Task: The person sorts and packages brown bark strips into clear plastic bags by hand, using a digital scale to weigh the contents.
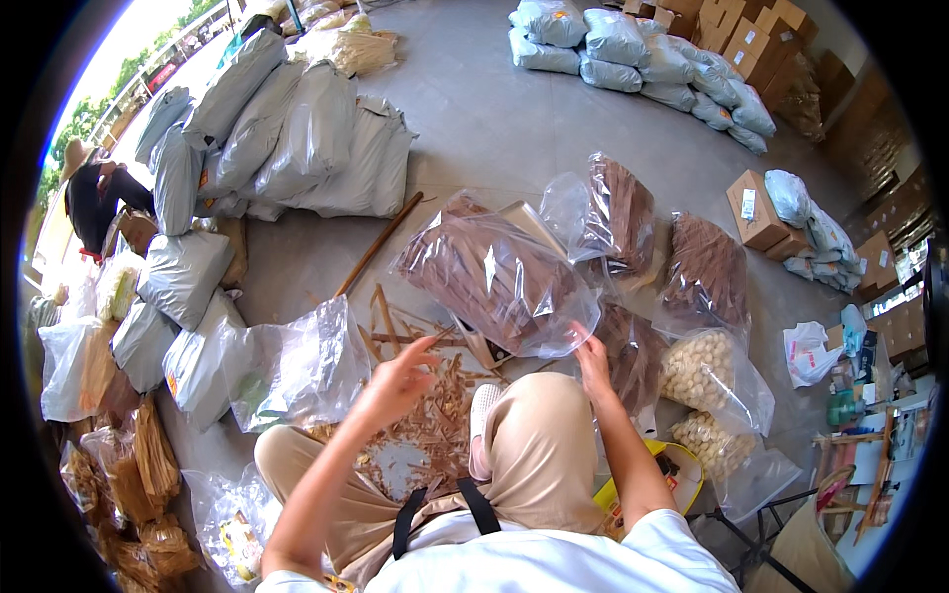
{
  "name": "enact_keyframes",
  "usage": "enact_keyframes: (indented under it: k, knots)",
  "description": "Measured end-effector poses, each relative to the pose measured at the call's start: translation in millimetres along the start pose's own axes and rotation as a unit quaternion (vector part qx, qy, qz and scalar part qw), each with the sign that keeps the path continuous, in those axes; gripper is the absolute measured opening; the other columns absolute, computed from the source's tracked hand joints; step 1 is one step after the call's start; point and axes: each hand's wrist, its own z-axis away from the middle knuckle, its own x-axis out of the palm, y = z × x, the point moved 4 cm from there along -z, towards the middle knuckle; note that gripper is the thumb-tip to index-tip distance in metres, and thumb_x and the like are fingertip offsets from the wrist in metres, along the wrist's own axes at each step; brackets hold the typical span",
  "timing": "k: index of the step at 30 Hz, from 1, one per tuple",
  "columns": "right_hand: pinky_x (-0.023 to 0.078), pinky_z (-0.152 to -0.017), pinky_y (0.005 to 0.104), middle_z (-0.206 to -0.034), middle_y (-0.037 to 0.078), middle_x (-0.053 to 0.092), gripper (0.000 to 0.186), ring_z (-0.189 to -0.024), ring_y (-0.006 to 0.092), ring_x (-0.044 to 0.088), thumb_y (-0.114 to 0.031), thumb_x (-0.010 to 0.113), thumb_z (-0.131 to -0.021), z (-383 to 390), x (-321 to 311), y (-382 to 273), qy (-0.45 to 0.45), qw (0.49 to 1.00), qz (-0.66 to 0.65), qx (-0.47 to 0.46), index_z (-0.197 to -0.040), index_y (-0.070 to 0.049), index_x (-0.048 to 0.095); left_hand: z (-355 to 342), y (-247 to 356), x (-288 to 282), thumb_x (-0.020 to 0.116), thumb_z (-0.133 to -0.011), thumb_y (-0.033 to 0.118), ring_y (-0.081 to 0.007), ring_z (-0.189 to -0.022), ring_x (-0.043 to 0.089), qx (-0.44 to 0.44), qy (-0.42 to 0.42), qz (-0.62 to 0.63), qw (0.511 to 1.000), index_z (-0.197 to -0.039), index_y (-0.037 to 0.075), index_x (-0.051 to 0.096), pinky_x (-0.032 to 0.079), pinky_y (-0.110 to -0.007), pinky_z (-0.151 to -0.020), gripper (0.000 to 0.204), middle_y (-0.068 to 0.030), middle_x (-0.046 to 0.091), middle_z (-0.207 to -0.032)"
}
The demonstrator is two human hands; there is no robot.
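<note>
In front of my knees, a clear plastic bag [494,272] full of dark brown dried strips lies tilted on a flat, pale-edged object [534,225], mostly hidden beneath it. My right hand [593,361] is at the bag's near right corner, its fingers closed on the loose plastic edge. To the left, my left hand [400,381] hangs in the air, apart from the bag. Its fingers are spread, slightly blurred, with nothing in them. An unfilled clear bag [311,361] lies beyond my left forearm. Brown scraps [435,415] litter the floor between my legs.
More filled brown bags [707,272] and bags of pale round pieces [697,371] sit on the right. Grey sacks [297,128] are piled at left, beside a wooden stick [381,242]. Further sacks [643,59] and cartons [761,44] stand far right. A person [99,198] sits far left.
</note>
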Motion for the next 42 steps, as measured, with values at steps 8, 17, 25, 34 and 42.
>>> enact_keyframes:
  k: [8, 17, 25, 34, 42]
  knots:
    - [0.044, -0.079, 0.0235, -0.111, 0.005, 0.058, 0.042, -0.093, 0.0075, 0.053, -0.019, 0.054, -0.091, 26, 12, 4, -0.022, 0.998, 0.05, 0.039, -0.129, -0.005, 0.046, 152, -56, -147, 0.055, -0.079, -0.008, -0.0214, -0.08, 0.063, -0.077, 0.206, -0.198, 0.955, -0.123, 0.005, 0.048, 0.051, -0.031, -0.071, 0.047, -0.0127, 0.064, -0.1]
    - [0.049, -0.069, 0.0265, -0.106, 0.006, 0.061, 0.034, -0.078, 0.012, 0.059, -0.02, 0.051, -0.092, -3, -55, 62, 0.031, 0.985, 0.146, -0.084, -0.121, -0.001, 0.052, 213, -71, -127, 0.063, -0.076, 0.009, -0.0292, -0.084, 0.062, -0.159, 0.264, -0.282, 0.909, -0.111, 0.005, 0.057, 0.048, -0.037, -0.075, 0.036, -0.0144, 0.064, -0.096]
    - [0.049, -0.069, 0.0268, -0.1, 0.007, 0.062, 0.029, -0.077, 0.0126, 0.06, -0.014, 0.05, -0.089, 87, -45, 64, 0.034, 0.976, 0.196, 0.091, -0.115, 0.0, 0.055, 252, -68, -134, 0.063, -0.075, 0.004, -0.0267, -0.078, 0.061, -0.149, 0.292, -0.263, 0.907, -0.112, 0.002, 0.056, 0.048, -0.035, -0.073, 0.038, -0.0134, 0.064, -0.095]
    - [0.049, -0.068, 0.027, -0.094, 0.008, 0.064, 0.025, -0.076, 0.0133, 0.061, -0.007, 0.049, -0.086, 131, -31, 61, 0.0, 0.961, 0.242, 0.137, -0.108, 0.001, 0.058, 280, -63, -134, 0.063, -0.078, 0.008, -0.0272, -0.079, 0.063, -0.144, 0.335, -0.224, 0.904, -0.112, 0.005, 0.057, 0.049, -0.035, -0.069, 0.034, -0.014, 0.064, -0.096]
    - [0.048, -0.068, 0.0273, -0.088, 0.009, 0.065, 0.023, -0.075, 0.014, 0.062, -0.001, 0.047, -0.083, 168, -30, 61, -0.019, 0.956, 0.262, 0.129, -0.101, 0.002, 0.061, 277, -77, -139, 0.063, -0.078, 0.009, -0.0279, -0.079, 0.063, -0.147, 0.332, -0.206, 0.909, -0.111, 0.003, 0.058, 0.049, -0.035, -0.07, 0.033, -0.0142, 0.065, -0.094]
